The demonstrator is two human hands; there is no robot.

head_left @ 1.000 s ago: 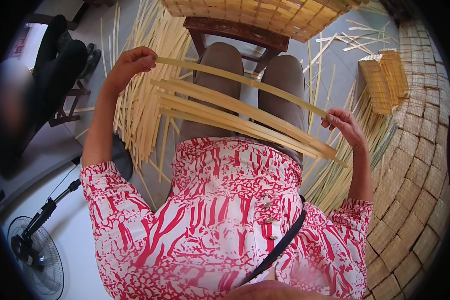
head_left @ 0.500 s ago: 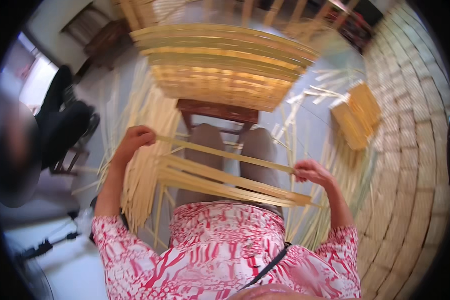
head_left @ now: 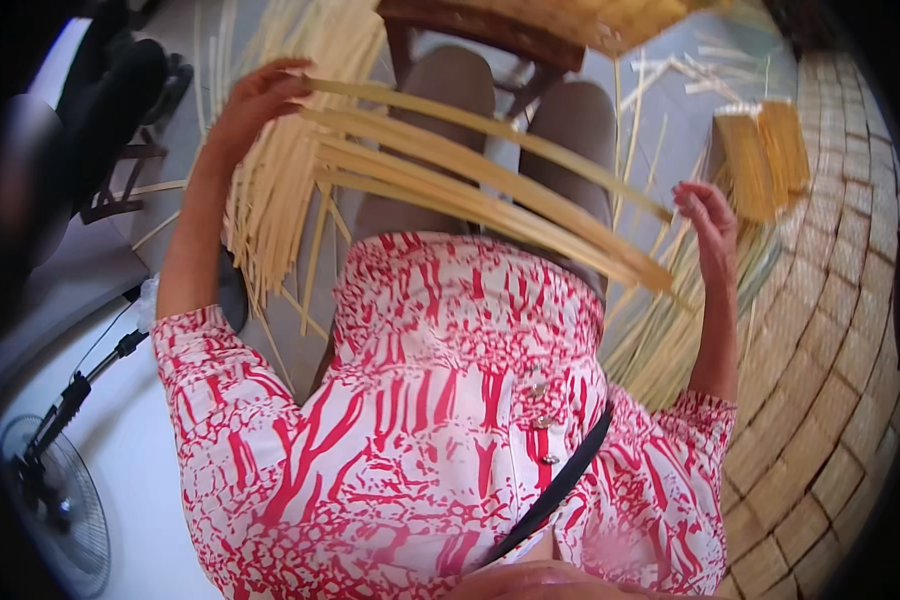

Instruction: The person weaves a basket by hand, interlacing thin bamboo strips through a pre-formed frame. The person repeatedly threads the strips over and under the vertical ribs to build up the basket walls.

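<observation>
**Pale flat strip laid across the lap between two raised hands**

A long, thin strip (head_left: pixel 570 163) of plant fibre was seen slanting over the thighs, its left end higher in the view than its right. Its surface was smooth and its colour a dull yellow-green, and a slight bow was shown along its length. Below it, nearer the waist, a fan of similar strips (head_left: pixel 610 255) was spread over the brown trousers (head_left: pixel 450 80), straw-coloured and straight-edged, drawn close together toward the right.

Around the legs, more split lengths were heaped in a loose pile (head_left: pixel 275 200) on the left. At the right, a boxy yellow woven piece (head_left: pixel 760 165) was set near a paved-looking expanse of woven squares (head_left: pixel 820 380), tan and ridged. Ahead of the knees, a dark wooden stool (head_left: pixel 480 30) was partly cut off by the upper edge.

The left hand (head_left: pixel 262 100) was held out with fingers extended and parted, the strip's left end being at the fingertips; whether it was pinched could not be told through the blur. The right hand (head_left: pixel 708 212) was raised with fingers loosely bent and open, the strip's other end lying just beside the fingertips. Both elbows were bent outward.
</observation>
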